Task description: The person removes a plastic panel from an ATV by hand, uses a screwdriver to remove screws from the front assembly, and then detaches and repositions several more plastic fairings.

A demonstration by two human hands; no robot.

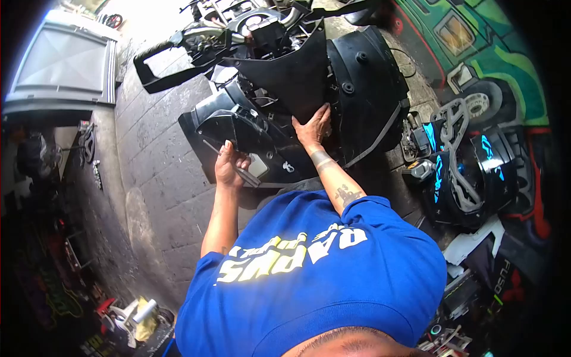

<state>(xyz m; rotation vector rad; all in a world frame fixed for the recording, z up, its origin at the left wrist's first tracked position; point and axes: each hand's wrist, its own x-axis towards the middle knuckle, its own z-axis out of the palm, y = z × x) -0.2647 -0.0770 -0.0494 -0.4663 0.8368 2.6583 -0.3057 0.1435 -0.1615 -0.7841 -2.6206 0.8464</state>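
My left hand [227, 168] is closed around a slim tool that looks like a screwdriver [247, 177]. Its thin shaft points up and to the left, and the fingers partly hide it. My right hand [313, 128] rests on the lower edge of a black plastic panel [291, 83], thumb and fingers spread; some fingertips are hard to see. This panel sits at the middle of a larger black vehicle body. A curved black fairing [229, 128] lies beyond my left hand, and a wide black side panel [369, 89] stands to the right.
Exposed vehicle parts and a black frame bar [157, 68] rise at the top. On the right, black panels with blue graphics [491, 157] and a grey bracket [455, 128] lie by a painted green wall [505, 41]. White and yellow items [140, 315] sit lower left on the dark tiled floor [154, 160].
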